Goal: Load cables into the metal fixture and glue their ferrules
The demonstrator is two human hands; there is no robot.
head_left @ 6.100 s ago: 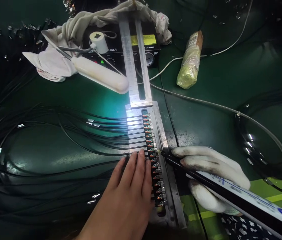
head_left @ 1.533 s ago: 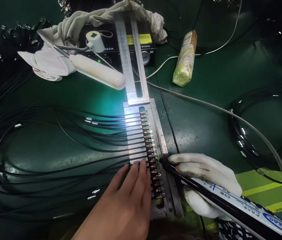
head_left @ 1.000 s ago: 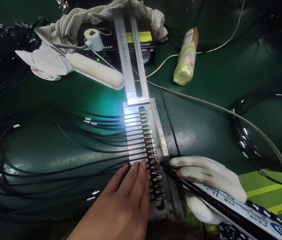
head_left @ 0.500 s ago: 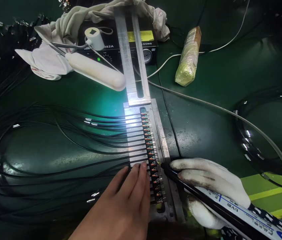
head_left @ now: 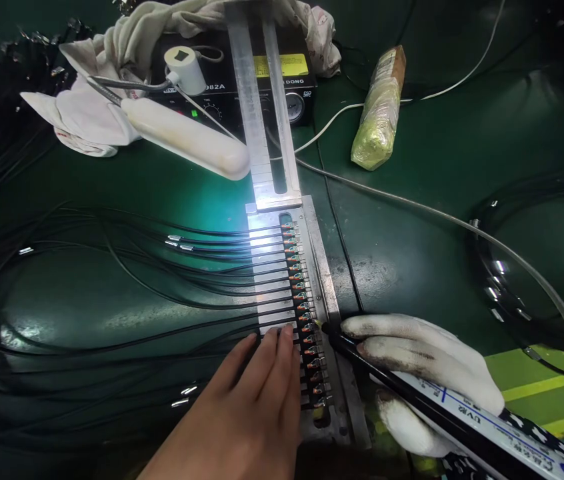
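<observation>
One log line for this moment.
left hand: resting on jig | right hand: gloved, holding tube, tip at connectors | jig far end: lit

My bare left hand (head_left: 257,393) lies over some of the black cables (head_left: 202,255) on the metal plate (head_left: 273,221). With my gloved right hand (head_left: 427,360) I hold the labelled tube (head_left: 462,417); its tip is beside the row of small connectors (head_left: 307,317). Bright light falls below the white lamp (head_left: 187,140).

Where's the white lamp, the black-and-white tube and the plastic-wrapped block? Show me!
White lamp (head_left: 185,139): head view, on its long body.
Black-and-white tube (head_left: 466,420): head view, on its label.
Plastic-wrapped block (head_left: 378,120): head view, on its wrapping.
</observation>
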